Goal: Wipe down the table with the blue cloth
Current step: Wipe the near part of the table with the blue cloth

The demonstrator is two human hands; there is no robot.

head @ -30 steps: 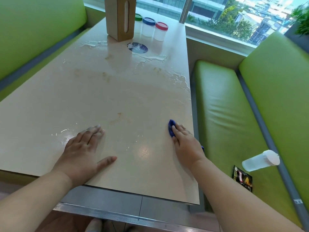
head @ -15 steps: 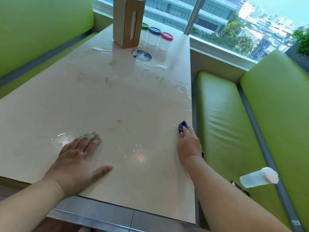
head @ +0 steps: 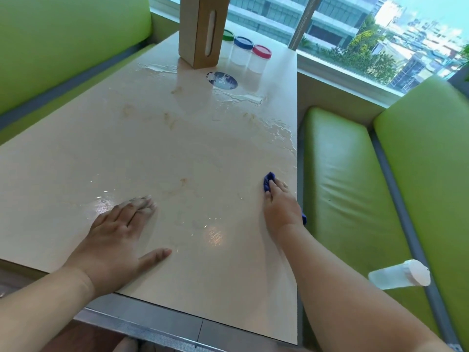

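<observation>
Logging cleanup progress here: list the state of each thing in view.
table: wet, brown smears, puddles at the far end
blue cloth: bunched under the right hand
right hand: pressing the cloth down
left hand: flat on the table
jars: upright, lids on
bottle: lying on the bench, capped
tissue box: upright

Booth layout: beige table [head: 177, 153] between two lime-green padded benches. Left bench backrest [head: 63, 41], right bench seat [head: 342, 186] and right backrest [head: 426, 174] are glossy, with a grey strip [head: 396, 199] between seat and back on the right. Big window [head: 342, 26] at the far end, dark mullion [head: 302, 21]. Outside: glass-fronted buildings [head: 274, 13], trees [head: 365, 54], full daylight. Bright glare spot [head: 214, 236] on the tabletop. Brown floor [head: 76, 339] bottom left.
</observation>
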